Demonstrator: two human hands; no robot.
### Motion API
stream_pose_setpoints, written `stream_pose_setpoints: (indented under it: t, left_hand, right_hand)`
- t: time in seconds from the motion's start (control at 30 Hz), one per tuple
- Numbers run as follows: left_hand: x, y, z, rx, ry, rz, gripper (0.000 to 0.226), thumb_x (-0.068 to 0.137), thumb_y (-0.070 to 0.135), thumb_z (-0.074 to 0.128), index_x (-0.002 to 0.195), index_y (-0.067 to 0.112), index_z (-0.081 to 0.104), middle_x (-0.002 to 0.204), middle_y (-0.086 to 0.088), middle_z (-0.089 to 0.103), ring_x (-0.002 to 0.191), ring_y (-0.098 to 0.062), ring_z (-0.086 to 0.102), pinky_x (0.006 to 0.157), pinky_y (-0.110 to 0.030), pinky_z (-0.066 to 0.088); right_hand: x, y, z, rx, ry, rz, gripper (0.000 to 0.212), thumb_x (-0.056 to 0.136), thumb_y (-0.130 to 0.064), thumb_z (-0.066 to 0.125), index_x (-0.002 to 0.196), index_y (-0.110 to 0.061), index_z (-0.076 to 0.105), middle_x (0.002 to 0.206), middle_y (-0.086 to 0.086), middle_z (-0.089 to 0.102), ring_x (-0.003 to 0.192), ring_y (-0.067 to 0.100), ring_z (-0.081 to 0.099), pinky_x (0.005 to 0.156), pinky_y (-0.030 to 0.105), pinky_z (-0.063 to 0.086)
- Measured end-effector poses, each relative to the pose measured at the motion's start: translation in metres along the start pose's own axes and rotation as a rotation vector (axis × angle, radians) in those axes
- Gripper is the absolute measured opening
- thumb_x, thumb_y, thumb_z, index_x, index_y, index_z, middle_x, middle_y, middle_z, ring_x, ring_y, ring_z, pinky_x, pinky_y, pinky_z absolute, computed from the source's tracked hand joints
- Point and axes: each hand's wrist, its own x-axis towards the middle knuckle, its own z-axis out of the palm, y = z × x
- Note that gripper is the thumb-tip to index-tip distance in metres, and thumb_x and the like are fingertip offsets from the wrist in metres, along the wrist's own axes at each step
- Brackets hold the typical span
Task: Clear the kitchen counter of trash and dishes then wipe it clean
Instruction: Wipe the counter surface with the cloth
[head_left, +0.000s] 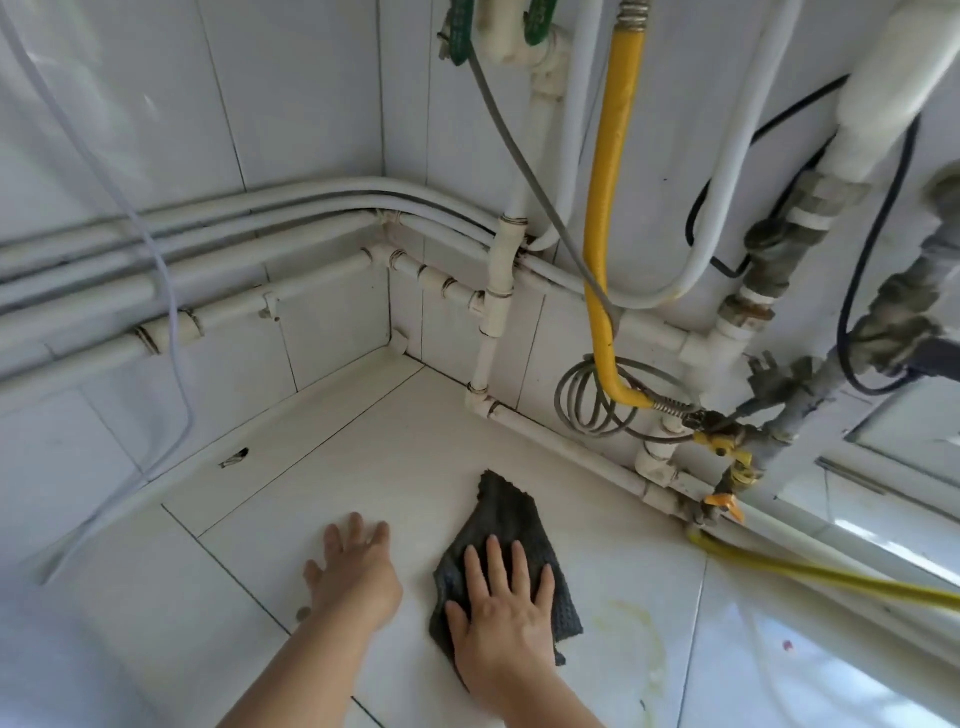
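Dark cloth (506, 551) lies under the flat, open-fingered right hand (498, 613) (left hand (358, 571) open too); she should press evenly toward the surface's (395, 457) back corner.

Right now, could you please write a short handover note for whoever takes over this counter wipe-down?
Left hand: open, flat on the bare counter.
Right hand: open, palm pressing the dark cloth flat on the tiles.
Done: no trash or dishes in view on this corner.
Left: a yellowish ring stain sits just right of the cloth, plus a small reddish spot further right; wipe both, then along the pipes at the wall.
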Motion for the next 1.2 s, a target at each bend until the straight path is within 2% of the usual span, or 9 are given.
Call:
stream_pose_setpoints:
  t: [0.13,0.23,0.37,0.6,0.7,0.73,0.8,0.9,1.2]
  left_hand:
    - [-0.013,0.002,0.001,0.011,0.014,0.010,0.061,0.098,0.013,0.030,0.153,0.024,0.006,0.161,-0.003,-0.013,0.147,-0.032,-0.006,0.116,-0.050,0.018]
    - [-0.032,0.014,0.008,0.026,0.063,0.090,0.057,0.099,0.016,0.031,0.152,0.023,0.013,0.161,-0.003,-0.011,0.148,-0.031,-0.006,0.117,-0.046,0.017]
    - [-0.048,0.040,0.033,0.092,0.042,0.221,0.058,0.098,0.018,0.035,0.151,0.026,0.014,0.161,-0.003,-0.008,0.147,-0.033,-0.006,0.116,-0.051,0.015]
    - [-0.041,0.048,0.023,0.132,-0.039,0.190,0.054,0.098,0.018,0.033,0.149,0.026,0.020,0.160,-0.003,-0.003,0.146,-0.035,-0.001,0.111,-0.054,0.024]
    - [-0.041,0.049,0.022,0.127,-0.065,0.189,0.054,0.099,0.017,0.031,0.151,0.026,0.018,0.161,-0.002,-0.006,0.147,-0.035,-0.002,0.111,-0.054,0.023]
    - [-0.041,0.050,0.022,0.125,-0.062,0.186,0.054,0.099,0.018,0.031,0.150,0.026,0.019,0.161,-0.003,-0.005,0.147,-0.035,-0.002,0.111,-0.054,0.023]
    - [-0.042,0.052,0.021,0.120,-0.026,0.174,0.048,0.099,0.020,0.032,0.147,0.024,0.027,0.160,-0.005,0.003,0.146,-0.034,0.003,0.109,-0.051,0.026]
    - [-0.042,0.064,0.023,0.117,0.043,0.192,0.042,0.100,0.024,0.033,0.142,0.020,0.037,0.158,-0.006,0.012,0.146,-0.029,0.009,0.111,-0.046,0.026]
    - [-0.042,0.126,0.041,0.105,-0.017,0.234,0.054,0.100,0.018,0.034,0.149,0.035,0.020,0.162,0.002,-0.004,0.147,-0.034,-0.005,0.112,-0.057,0.016]
  right_hand:
    - [-0.031,0.045,-0.007,-0.026,0.000,0.159,0.058,0.076,-0.054,0.038,0.113,-0.025,0.072,0.122,0.001,0.067,0.111,0.030,0.065,0.105,0.050,0.013]
    - [-0.047,0.057,-0.020,-0.008,-0.112,0.275,0.072,0.081,-0.055,0.014,0.142,-0.031,0.045,0.152,-0.001,0.036,0.139,0.033,0.035,0.105,0.051,0.006]
    - [-0.056,0.037,-0.004,0.034,-0.053,0.297,0.061,0.074,-0.052,0.038,0.112,-0.019,0.073,0.120,0.007,0.068,0.110,0.035,0.064,0.094,0.056,0.026]
    - [-0.070,0.058,-0.005,0.028,-0.045,0.266,0.057,0.078,-0.053,0.040,0.118,-0.024,0.069,0.126,0.002,0.065,0.117,0.031,0.061,0.096,0.053,0.026]
    - [-0.074,0.092,-0.016,0.042,-0.045,0.419,0.063,0.091,-0.053,0.018,0.148,-0.031,0.033,0.158,0.001,0.025,0.146,0.029,0.021,0.111,0.052,0.006]
    - [-0.072,0.104,-0.017,0.039,-0.043,0.434,0.066,0.092,-0.054,0.009,0.153,-0.031,0.015,0.162,-0.001,0.007,0.149,0.027,0.003,0.114,0.052,-0.001]
    - [-0.064,0.113,-0.022,0.051,-0.054,0.480,0.068,0.091,-0.055,0.004,0.154,-0.028,0.002,0.162,-0.002,-0.005,0.148,0.026,-0.009,0.115,0.054,-0.004]
    - [-0.036,0.102,-0.029,0.081,-0.064,0.391,0.064,0.097,-0.052,0.013,0.154,-0.026,0.001,0.162,0.000,-0.006,0.148,0.027,-0.011,0.116,0.056,-0.005]
    - [0.010,0.110,-0.033,0.086,-0.050,0.129,0.062,0.098,-0.053,0.017,0.153,-0.030,0.002,0.162,-0.002,-0.006,0.148,0.026,-0.014,0.115,0.054,-0.012]
